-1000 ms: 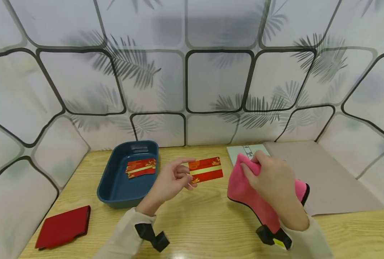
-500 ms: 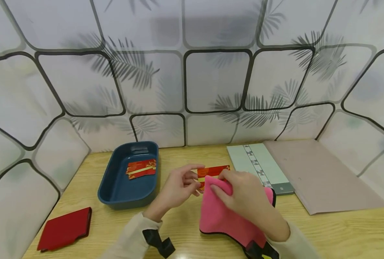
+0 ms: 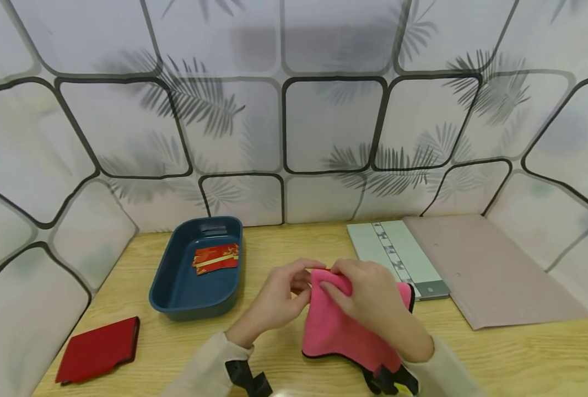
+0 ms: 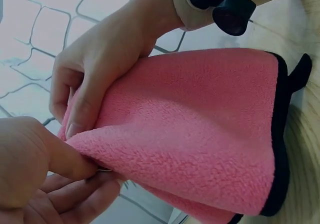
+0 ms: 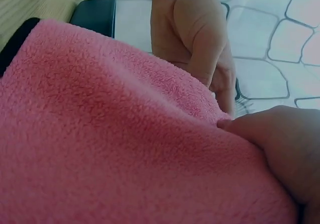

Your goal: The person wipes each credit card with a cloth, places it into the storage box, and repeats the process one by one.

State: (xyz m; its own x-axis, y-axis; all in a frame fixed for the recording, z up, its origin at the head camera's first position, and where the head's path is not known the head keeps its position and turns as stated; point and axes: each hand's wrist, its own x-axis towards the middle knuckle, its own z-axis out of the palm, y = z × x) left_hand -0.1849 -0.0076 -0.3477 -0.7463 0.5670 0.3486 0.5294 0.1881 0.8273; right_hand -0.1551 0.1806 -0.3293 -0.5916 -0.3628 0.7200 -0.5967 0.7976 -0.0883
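My right hand (image 3: 373, 295) grips a fluffy pink cloth (image 3: 333, 336) with black edging, thumb on its near face. The cloth hangs in front of a red and gold card (image 3: 325, 269), of which only a thin red strip shows above the fold. My left hand (image 3: 279, 292) pinches the card's left end, its fingertips right at the cloth's edge. In the left wrist view, the left thumb and fingers (image 4: 80, 194) meet at a small sliver of the card beside the pink fold. Most of the card is hidden by the cloth.
A blue tray (image 3: 162, 286) on the left holds several red and gold cards (image 3: 217, 259). Nearer, a red wallet-like case (image 3: 97, 350) lies on the wooden table (image 3: 274, 375). A pale green book (image 3: 378, 248) and a pinkish-grey sheet (image 3: 492, 275) lie at right.
My right hand has carried the pink cloth leftward, from beside the card to over it. The left hand has shifted slightly right with the card, which is now mostly covered.
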